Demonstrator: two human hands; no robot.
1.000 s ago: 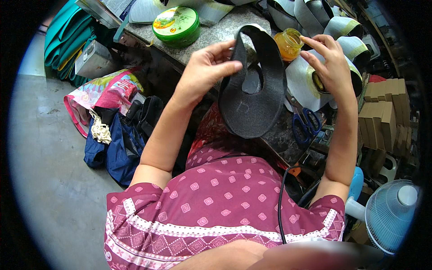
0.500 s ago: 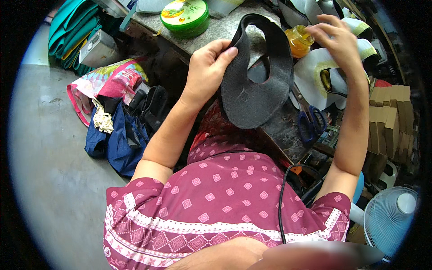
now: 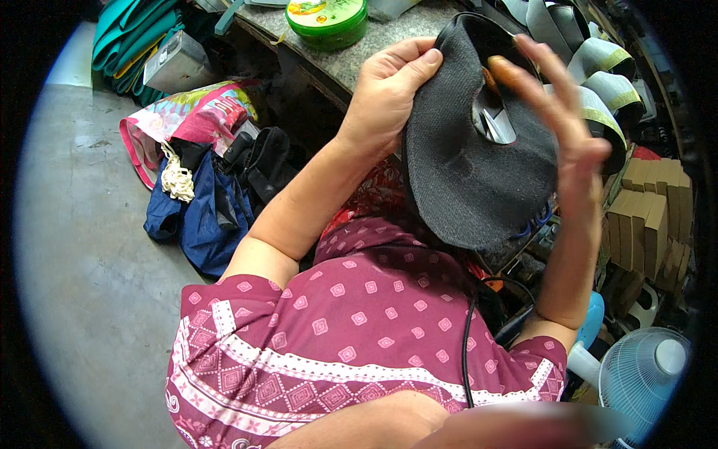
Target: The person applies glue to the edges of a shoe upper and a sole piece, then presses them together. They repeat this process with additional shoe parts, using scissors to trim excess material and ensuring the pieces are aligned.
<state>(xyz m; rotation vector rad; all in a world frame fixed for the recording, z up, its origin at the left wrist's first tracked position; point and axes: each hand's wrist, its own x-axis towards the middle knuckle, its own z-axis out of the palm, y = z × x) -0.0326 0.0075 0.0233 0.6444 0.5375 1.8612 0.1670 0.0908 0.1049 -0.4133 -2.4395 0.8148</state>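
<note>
My left hand (image 3: 396,90) pinches the edge of a black shoe upper (image 3: 471,179) between thumb and fingers, holding it up over the bench's front edge. The upper has a broad rounded end and a large cut-out opening. My right hand (image 3: 561,120), blurred by motion, is at the upper's right side with fingers stretched and apart; one fingertip reaches the rim of the opening. Through the opening show scissor blades (image 3: 490,126) and a sliver of amber. The rest of the scissors is mostly hidden behind the upper.
A round green tub (image 3: 327,26) stands on the grey bench top (image 3: 404,34). Pale uppers with yellowish edges (image 3: 609,97) lie at the right, above stacked tan blocks (image 3: 636,224). A fan (image 3: 643,382) stands lower right. Bags (image 3: 202,209) rest on the floor at left.
My right hand has left the open amber jar and come down to the upper. My left hand has moved the upper rightward, turning it and covering the jar and most of the scissors.
</note>
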